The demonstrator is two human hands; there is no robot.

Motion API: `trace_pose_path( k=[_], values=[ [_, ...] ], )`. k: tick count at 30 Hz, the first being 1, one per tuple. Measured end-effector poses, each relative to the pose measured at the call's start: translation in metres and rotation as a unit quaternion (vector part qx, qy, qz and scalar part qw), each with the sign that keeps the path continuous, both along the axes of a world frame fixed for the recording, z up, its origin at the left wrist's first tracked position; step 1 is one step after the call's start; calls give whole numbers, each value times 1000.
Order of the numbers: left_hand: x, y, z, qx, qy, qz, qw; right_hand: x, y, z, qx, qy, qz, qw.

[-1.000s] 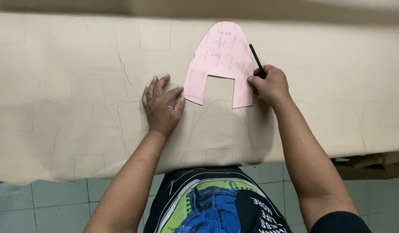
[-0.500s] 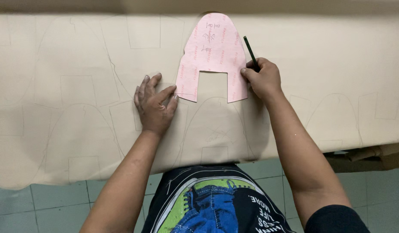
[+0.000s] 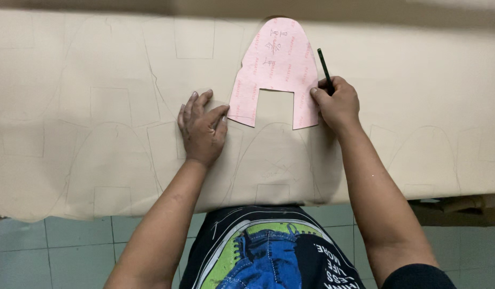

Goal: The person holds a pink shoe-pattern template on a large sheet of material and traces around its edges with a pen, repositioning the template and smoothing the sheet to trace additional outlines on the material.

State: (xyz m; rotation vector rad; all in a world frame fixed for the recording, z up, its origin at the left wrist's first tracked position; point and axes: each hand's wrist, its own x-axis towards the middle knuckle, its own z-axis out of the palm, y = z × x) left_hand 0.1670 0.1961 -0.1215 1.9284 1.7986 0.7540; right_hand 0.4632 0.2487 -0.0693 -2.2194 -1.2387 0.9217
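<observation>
So the pink template (image 3: 277, 67) (dome-shaped card with a square notch cut out of its lower edge) sits upper middle of the frame, flat on a big sheet of beige material (image 3: 70, 134) that covers pretty much the whole upper two thirds of the view. The right hand (image 3: 338, 104) is just right of the template, fingers curled tight around a dark pencil (image 3: 325, 69) that sticks up and slightly left, with the thumb touching the template's right edge. I can't tell whether the pencil tip is actually on the sheet since the fingers hide it. The left hand (image 3: 202, 126) lies palm down on the beige sheet, fingers loosely spread and holding nothing, thumb tip right at the template's lower left leg. The sheet already has lots of faint traced outlines of the same dome shape, left, right and below the hands. Greenish floor tiles (image 3: 60, 251) show along the bottom left.
</observation>
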Motion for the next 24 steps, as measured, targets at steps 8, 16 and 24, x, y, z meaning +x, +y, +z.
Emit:
trace_pose_path(
  k=[8,16,24],
  values=[
    [-6,1,5,-21,-22,-7,1000,0,0,4,-10,32,-4,999],
    [-8,1,6,-38,-23,-18,999,4,6,4,-19,50,-4,999],
    [-9,0,7,-39,-28,-18,999,9,7,3,-33,80,6,996]
  ],
)
